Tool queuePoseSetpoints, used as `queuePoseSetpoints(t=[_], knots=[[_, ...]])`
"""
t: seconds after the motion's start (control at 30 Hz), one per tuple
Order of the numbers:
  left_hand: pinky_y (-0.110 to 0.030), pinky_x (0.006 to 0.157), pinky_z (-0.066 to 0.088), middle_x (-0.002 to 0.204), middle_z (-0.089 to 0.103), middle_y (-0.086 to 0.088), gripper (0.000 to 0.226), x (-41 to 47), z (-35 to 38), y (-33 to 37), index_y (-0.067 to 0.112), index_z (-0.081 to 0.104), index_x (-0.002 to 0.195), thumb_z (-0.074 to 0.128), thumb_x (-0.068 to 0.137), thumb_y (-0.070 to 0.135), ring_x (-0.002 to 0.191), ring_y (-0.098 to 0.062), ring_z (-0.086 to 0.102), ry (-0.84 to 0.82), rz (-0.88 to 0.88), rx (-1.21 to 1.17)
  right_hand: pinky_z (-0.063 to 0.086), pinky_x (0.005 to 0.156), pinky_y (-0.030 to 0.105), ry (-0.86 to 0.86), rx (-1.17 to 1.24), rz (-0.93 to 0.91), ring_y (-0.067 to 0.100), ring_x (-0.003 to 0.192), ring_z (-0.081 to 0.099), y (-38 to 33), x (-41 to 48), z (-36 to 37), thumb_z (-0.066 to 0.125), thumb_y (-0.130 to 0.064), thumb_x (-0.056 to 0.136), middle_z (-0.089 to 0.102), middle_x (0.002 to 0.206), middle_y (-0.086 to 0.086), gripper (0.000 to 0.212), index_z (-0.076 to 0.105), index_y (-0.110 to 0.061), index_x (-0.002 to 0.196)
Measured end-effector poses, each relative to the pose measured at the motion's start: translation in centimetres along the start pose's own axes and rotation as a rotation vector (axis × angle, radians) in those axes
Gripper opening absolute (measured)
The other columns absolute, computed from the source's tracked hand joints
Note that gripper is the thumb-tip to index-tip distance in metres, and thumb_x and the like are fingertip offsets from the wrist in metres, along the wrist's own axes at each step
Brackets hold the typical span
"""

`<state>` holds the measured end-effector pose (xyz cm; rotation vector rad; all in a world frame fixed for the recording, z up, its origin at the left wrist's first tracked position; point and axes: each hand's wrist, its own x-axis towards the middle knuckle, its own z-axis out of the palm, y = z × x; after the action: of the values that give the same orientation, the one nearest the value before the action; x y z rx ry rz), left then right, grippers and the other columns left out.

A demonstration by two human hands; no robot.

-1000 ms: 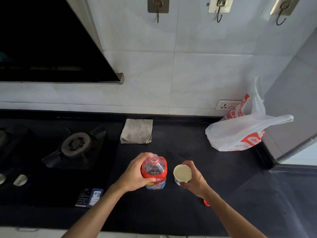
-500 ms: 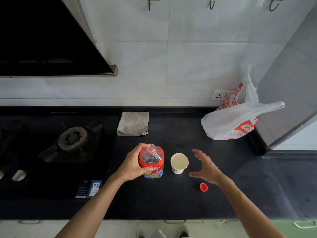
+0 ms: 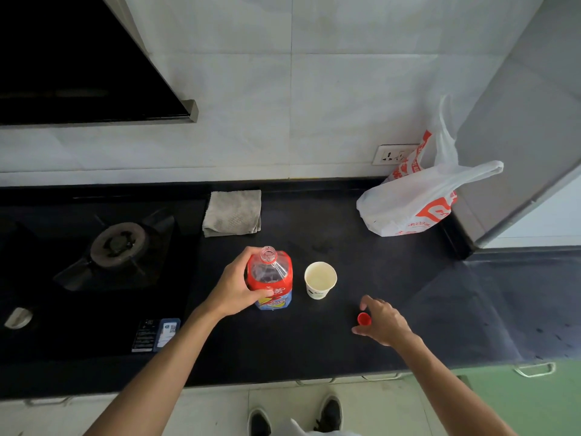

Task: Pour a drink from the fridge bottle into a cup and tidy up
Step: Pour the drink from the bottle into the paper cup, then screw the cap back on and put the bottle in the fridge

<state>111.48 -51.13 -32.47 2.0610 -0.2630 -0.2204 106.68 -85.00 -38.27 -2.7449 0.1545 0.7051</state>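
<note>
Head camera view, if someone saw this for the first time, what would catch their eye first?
Probably the open bottle with its red label, upright mid-counter and gripped by the left hand, with a white cup standing just to its right. Next, the small red cap on the dark counter, the right hand curled around it. At the back right, a white and orange plastic bag stands out.

Left hand clasped, right hand half-curled.

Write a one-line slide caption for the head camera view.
Left hand steadies the uncapped bottle beside a paper cup as the right hand reaches for the red cap.
</note>
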Motion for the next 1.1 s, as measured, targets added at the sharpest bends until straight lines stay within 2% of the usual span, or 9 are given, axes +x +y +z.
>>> queuePoseSetpoints(t=[0.2,0.33,0.47,0.57,0.63,0.77,0.9,1.0,1.1], knots=[[-0.023,0.085,0.058,0.125,0.056,0.017,0.076,-0.1,0.2,0.0,0.034,0.046,0.127,0.088,0.069,0.012,0.118,-0.001,0.058,0.015,0.017,-0.006,0.041,0.068,0.03,0.149,-0.069,-0.049,0.022,0.088,0.054,-0.2,0.2,1.4,0.059,-0.033,0.095,0.06,0.11,0.003,0.026,0.051,-0.015,0.112],[-0.019,0.083,0.057,0.124,0.056,0.017,0.076,-0.1,0.2,0.0,0.033,0.046,0.127,0.089,0.069,0.013,0.117,0.001,0.058,0.016,0.022,-0.014,0.049,0.068,0.038,0.353,0.144,-0.138,0.031,0.083,0.06,-1.1,1.0,-0.7,0.058,-0.018,0.092,0.06,0.095,0.009,0.019,0.065,-0.012,0.108],[-0.016,0.082,0.056,0.121,0.057,0.018,0.075,-0.1,0.2,0.0,0.036,0.046,0.124,0.089,0.068,0.012,0.116,0.002,0.058,0.028,0.03,-0.025,0.053,0.067,0.035,0.465,0.356,-0.319,0.018,0.071,0.059,-5.1,1.0,-6.4,0.068,-0.014,0.086,0.06,0.082,0.001,0.008,0.067,-0.015,0.095],[-0.018,0.083,0.056,0.121,0.058,0.017,0.073,-0.2,0.2,-0.2,0.034,0.048,0.124,0.088,0.068,0.01,0.115,0.0,0.059,0.032,0.043,-0.039,0.052,0.066,0.023,0.45,0.499,-0.43,0.012,0.073,0.062,-9.3,0.0,-10.3,0.076,-0.014,0.081,0.065,0.079,-0.004,0.016,0.061,-0.016,0.087],[-0.021,0.085,0.057,0.121,0.058,0.014,0.072,-0.2,0.2,-0.2,0.029,0.049,0.125,0.088,0.067,0.012,0.115,-0.002,0.059,0.033,0.054,-0.037,0.055,0.069,0.019,0.421,0.534,-0.537,0.01,0.075,0.066,-12.0,-0.8,-12.0,0.079,-0.016,0.08,0.07,0.08,-0.006,0.019,0.061,-0.015,0.086],[-0.022,0.085,0.057,0.118,0.061,0.014,0.07,-0.1,0.1,-0.1,0.031,0.05,0.121,0.089,0.065,0.014,0.113,-0.004,0.062,0.042,0.073,-0.033,0.057,0.074,0.024,0.359,0.486,-0.787,0.01,0.077,0.067,-16.6,-1.5,-13.0,0.083,-0.014,0.078,0.071,0.084,-0.004,0.018,0.067,-0.009,0.085],[-0.029,0.086,0.059,0.115,0.062,0.012,0.068,-0.1,0.1,-0.3,0.038,0.049,0.115,0.089,0.065,0.015,0.112,-0.01,0.064,0.049,0.08,-0.031,0.056,0.072,0.031,0.268,0.385,-0.876,0.011,0.077,0.065,-19.2,-1.3,-12.9,0.083,-0.014,0.076,0.071,0.083,-0.003,0.017,0.068,-0.011,0.083],[-0.032,0.085,0.06,0.112,0.062,0.011,0.062,-0.1,0.1,-0.3,0.036,0.05,0.11,0.089,0.065,0.019,0.109,-0.01,0.065,0.05,0.075,-0.012,0.058,0.074,0.03,0.188,0.336,-0.89,0.01,0.08,0.066,-19.9,-1.1,-12.8,0.082,-0.013,0.078,0.072,0.089,-0.002,0.018,0.068,-0.011,0.091],[-0.033,0.085,0.06,0.111,0.062,0.009,0.062,0.1,0.0,-0.4,0.029,0.051,0.112,0.09,0.064,0.021,0.109,-0.01,0.065,0.052,0.067,-0.011,0.057,0.08,0.021,0.161,0.239,-0.922,0.007,0.087,0.065,-20.4,-0.9,-13.0,0.078,-0.014,0.082,0.069,0.1,-0.002,0.03,0.067,-0.014,0.11]])
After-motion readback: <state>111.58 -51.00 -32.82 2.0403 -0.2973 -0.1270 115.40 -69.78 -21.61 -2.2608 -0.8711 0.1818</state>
